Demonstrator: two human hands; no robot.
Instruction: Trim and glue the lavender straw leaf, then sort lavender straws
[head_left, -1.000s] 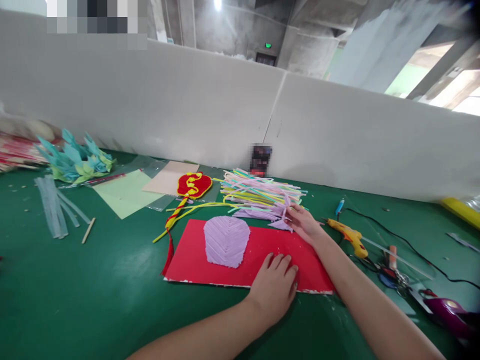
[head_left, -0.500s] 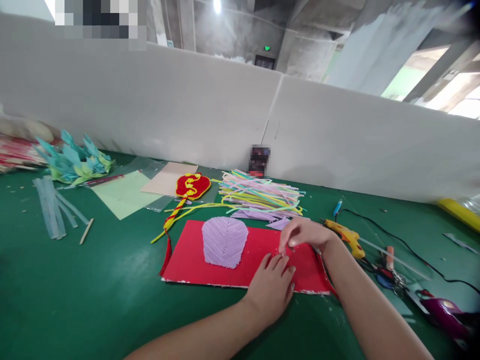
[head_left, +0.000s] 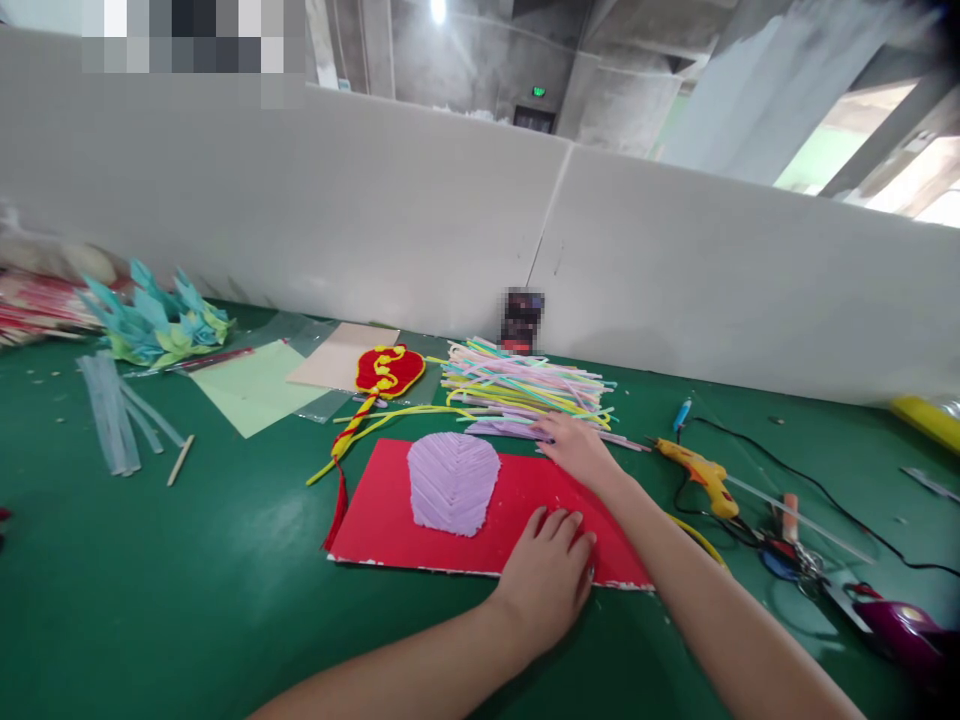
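A red card sheet (head_left: 390, 520) lies on the green table, and a lilac leaf shape (head_left: 452, 482) made of straw strips is stuck on it. My left hand (head_left: 547, 572) rests flat on the card's near right part, fingers stretched out. My right hand (head_left: 576, 450) reaches past the card's far edge, fingers laid out flat on short lilac straw pieces (head_left: 504, 428). These lie at the foot of a pile of pastel straws (head_left: 517, 385). I see nothing held in either hand.
A yellow glue gun (head_left: 697, 472) with a black cord lies right of the card, scissors (head_left: 787, 555) and a purple tool (head_left: 904, 628) further right. A red-and-yellow ornament (head_left: 386, 370), paper sheets (head_left: 251, 392), clear glue sticks (head_left: 112, 425) and paper flowers (head_left: 154, 320) lie left. A white wall closes the back.
My right hand drew back from the straws to a pinch over the red card, then went out again to the lilac pieces and flattened. My left hand stayed on the card.
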